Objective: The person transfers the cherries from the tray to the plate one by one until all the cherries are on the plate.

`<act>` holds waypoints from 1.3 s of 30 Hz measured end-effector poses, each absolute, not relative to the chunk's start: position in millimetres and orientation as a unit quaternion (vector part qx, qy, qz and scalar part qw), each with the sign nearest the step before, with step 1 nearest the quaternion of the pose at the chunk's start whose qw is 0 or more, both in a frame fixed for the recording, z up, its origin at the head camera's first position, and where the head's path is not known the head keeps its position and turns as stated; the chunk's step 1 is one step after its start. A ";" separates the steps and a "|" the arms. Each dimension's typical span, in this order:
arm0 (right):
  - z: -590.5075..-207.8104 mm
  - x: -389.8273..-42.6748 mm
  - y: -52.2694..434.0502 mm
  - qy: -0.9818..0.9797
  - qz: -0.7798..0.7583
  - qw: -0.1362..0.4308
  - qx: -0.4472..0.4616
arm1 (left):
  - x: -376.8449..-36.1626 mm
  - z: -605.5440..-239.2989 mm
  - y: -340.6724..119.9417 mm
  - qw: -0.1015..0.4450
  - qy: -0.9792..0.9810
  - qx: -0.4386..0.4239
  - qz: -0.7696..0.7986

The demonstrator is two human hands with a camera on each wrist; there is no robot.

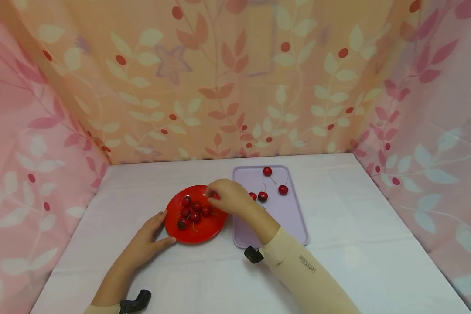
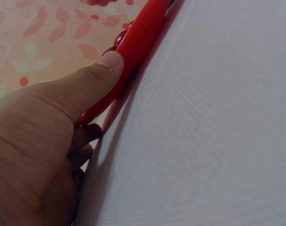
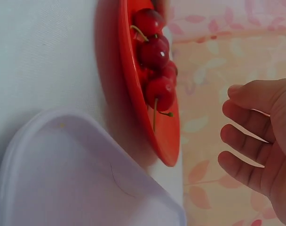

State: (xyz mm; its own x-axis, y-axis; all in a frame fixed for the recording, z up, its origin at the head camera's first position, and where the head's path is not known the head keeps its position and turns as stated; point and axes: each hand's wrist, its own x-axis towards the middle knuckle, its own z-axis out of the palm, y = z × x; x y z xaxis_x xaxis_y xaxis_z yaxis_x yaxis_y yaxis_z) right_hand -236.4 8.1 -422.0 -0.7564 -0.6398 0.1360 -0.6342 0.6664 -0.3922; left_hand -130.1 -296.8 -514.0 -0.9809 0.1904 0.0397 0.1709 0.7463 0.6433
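A red plate [image 1: 209, 230] carries several dark red cherries [image 1: 195, 216], some with stems. My left hand [image 1: 146, 242] holds the plate's left edge; in the left wrist view the thumb [image 2: 93, 80] lies against its rim. Over the plate's right side hovers my right hand [image 1: 231, 196], its fingers loosely bent. The right wrist view shows no cherry between these fingers [image 3: 249, 143], which stand apart from the plate [image 3: 131, 80]. Beneath the right forearm, a pale purple tray [image 1: 298, 222] bears several more cherries [image 1: 283, 189] in its far half.
A white cloth [image 1: 196, 279] covers the table. Patterned curtains [image 1: 227, 78] stand along the back and both sides. The tray [image 3: 63, 165] lies just right of the plate with a narrow gap between them.
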 end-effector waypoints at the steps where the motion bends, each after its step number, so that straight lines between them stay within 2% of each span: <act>1: -420.4 -233.6 10.5 0.913 -0.209 0.005 -0.350 | -130.0 -513.9 -296.9 0.014 0.935 0.095 0.341; 10: -413.0 -205.7 46.3 0.917 -0.227 -0.020 -0.327 | -130.4 -513.2 -296.3 0.013 0.936 0.096 0.338; 18: -416.0 -189.9 79.6 0.906 -0.246 -0.069 -0.336 | -130.8 -513.4 -296.4 0.016 0.937 0.089 0.338; 39: -432.4 -188.2 134.3 0.908 -0.271 -0.100 -0.302 | -133.5 -517.7 -297.0 0.012 0.938 0.089 0.335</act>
